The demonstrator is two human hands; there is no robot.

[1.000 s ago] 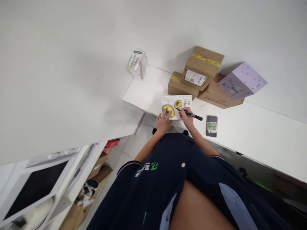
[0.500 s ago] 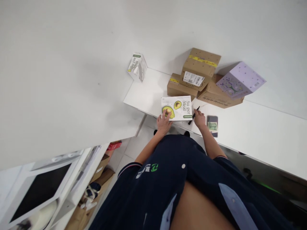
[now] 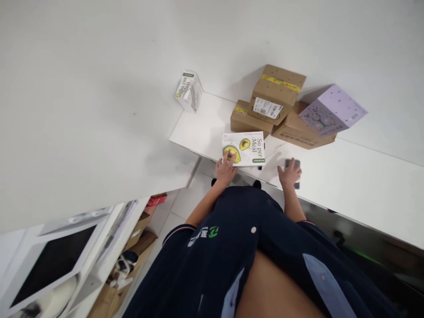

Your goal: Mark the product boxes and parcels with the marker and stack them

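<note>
My left hand (image 3: 226, 170) grips the near left corner of a white "Super Meal" box (image 3: 247, 154) printed with avocado halves, with its fingers spread over the top face. Beneath that box, a short black end of the marker pen (image 3: 260, 168) pokes out at the near edge; the rest is covered. To the right, my right hand (image 3: 289, 173) lies over the dark phone (image 3: 297, 184), fingers apart and thumb out to the left. The hand hides most of the phone and the banknote seen on it earlier.
Cardboard boxes (image 3: 276, 88) with yellow tape are stacked against the wall behind the white table (image 3: 371, 185). A purple box (image 3: 334, 110) leans on them at the right. Another "Super Meal" carton (image 3: 190, 90) stands in the back left corner. Shelves with a microwave (image 3: 54, 260) are lower left.
My right hand has let go of the marker and moved right onto the phone. The marker now lies mostly under the box. My left hand and the box have stayed in place.
</note>
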